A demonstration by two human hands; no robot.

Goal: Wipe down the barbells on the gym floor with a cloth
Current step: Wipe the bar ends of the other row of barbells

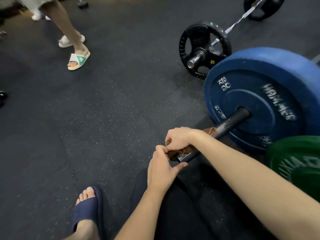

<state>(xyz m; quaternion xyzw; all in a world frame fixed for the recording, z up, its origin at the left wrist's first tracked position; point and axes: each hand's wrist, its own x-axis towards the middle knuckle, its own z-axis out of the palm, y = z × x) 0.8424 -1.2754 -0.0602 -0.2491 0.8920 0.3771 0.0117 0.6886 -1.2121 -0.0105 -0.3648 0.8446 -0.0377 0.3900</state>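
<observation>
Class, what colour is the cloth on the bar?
The cloth is brown, seen best in the head view.

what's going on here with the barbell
A person crouches at the end of a barbell sleeve loaded with a blue plate. Their right hand grips a brown cloth wrapped round the sleeve, while the left hand pinches the cloth at the bar's tip. A second barbell lies behind, untouched.
</observation>
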